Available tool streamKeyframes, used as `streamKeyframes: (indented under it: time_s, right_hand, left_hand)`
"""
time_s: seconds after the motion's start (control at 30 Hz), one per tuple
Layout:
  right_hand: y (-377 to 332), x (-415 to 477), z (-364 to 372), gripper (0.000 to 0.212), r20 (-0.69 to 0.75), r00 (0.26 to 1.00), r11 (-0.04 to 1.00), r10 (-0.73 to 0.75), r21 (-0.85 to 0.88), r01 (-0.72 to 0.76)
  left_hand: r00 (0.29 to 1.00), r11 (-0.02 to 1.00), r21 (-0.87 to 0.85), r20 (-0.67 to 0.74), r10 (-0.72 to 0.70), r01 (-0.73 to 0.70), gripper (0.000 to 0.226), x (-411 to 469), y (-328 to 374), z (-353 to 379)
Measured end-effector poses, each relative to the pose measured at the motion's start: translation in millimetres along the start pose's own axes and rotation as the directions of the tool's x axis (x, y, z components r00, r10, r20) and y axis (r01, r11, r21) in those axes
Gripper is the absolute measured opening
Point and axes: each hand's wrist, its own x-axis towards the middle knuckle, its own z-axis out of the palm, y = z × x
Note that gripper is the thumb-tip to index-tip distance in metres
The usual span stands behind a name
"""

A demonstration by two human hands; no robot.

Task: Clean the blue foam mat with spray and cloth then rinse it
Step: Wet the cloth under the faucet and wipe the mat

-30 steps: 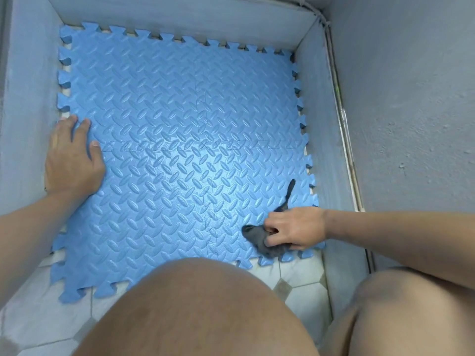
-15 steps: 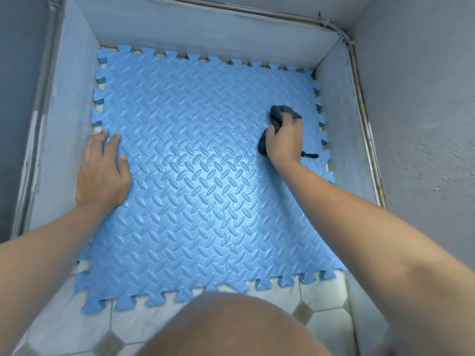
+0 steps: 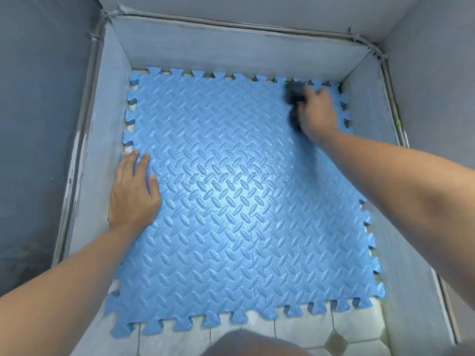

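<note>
Blue foam mat point(image 3: 231, 214): flat on the tiled floor point(image 3: 295, 332), boxed by low grey walls point(image 3: 231, 52) on three sides.
Left hand point(image 3: 132, 194): fingers straight and together, palm pressed flat near the mat's left edge.
Right hand point(image 3: 317, 111): blurred, fingers curled round the cloth at the mat's far right corner.
Dark cloth point(image 3: 294, 92): bunched, against the mat.

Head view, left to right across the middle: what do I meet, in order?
Left grey wall → left hand, flat on the blue foam mat → dark cloth → right hand holding it → right grey wall. The mat spans under both hands, so it takes no place.
</note>
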Motion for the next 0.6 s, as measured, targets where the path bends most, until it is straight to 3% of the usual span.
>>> streamKeyframes:
  time_s: [0.1,0.17,0.3,0.4,0.5,0.6]
  right_hand:
    - [52,19,-9,0.048,-0.095,0.904,0.907,0.416,-0.018,-0.42]
    - [30,22,-7,0.048,-0.067,0.868,0.869,0.492,-0.016,-0.494]
    - [-77,24,21,0.044,-0.007,0.969,0.966,0.247,0.082,-0.246]
    - [-181,12,45,0.04,0.052,0.998,0.984,-0.038,0.174,0.028]
    - [-269,-23,60,0.039,0.127,0.934,0.93,-0.333,0.21,0.303]
    - [-310,-57,70,0.039,0.19,0.785,0.807,-0.59,0.15,0.571]
  left_hand:
    - [1.0,1.0,-0.006,-0.009,0.001,-0.001,0.049,1,2,0]
    - [1.0,1.0,0.0,-0.014,0.001,-0.001,0.049,1,0,1]
    - [1.0,1.0,-0.008,-0.007,-0.007,0.006,0.051,0,1,-1]
    - [1.0,1.0,-0.008,-0.009,-0.012,0.012,0.052,0,1,-1]
    - [1.0,1.0,-0.004,-0.014,-0.01,0.01,0.052,0,3,-1]
    - [1.0,1.0,-0.007,-0.027,-0.015,0.014,0.05,0,2,-1]
